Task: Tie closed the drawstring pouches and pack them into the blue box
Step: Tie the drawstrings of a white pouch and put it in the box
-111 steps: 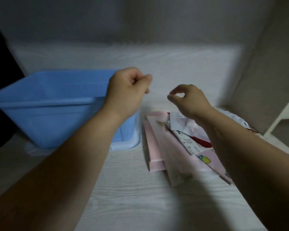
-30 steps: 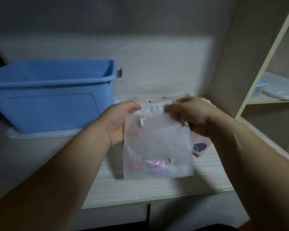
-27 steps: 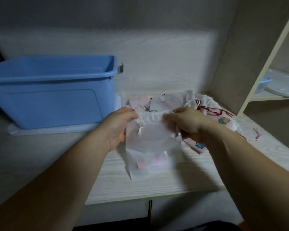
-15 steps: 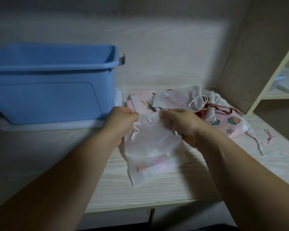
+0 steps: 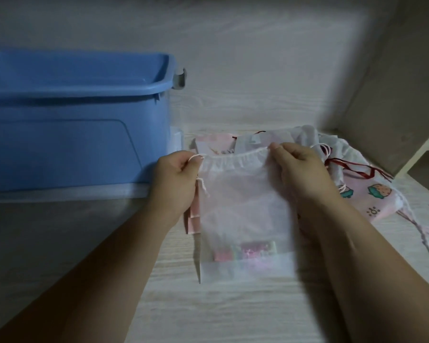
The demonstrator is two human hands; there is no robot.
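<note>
Head | left hand [image 5: 177, 177], right hand [image 5: 300, 169]: fingers [image 5: 277, 151] pinch ruffled rim of sheer pouch [image 5: 243, 209] | smooth blue box [image 5: 60, 149] nearby

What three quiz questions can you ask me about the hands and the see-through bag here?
1. True or false: the white pouch already lies inside the blue box.
2. What does the left hand pinch? A: a pair of scissors. B: the white pouch's top corner with its drawstring. C: a pencil.
3. Fill in: the blue box stands on the pouch's ____ side.
Key: 1 false; 2 B; 3 left.
</note>
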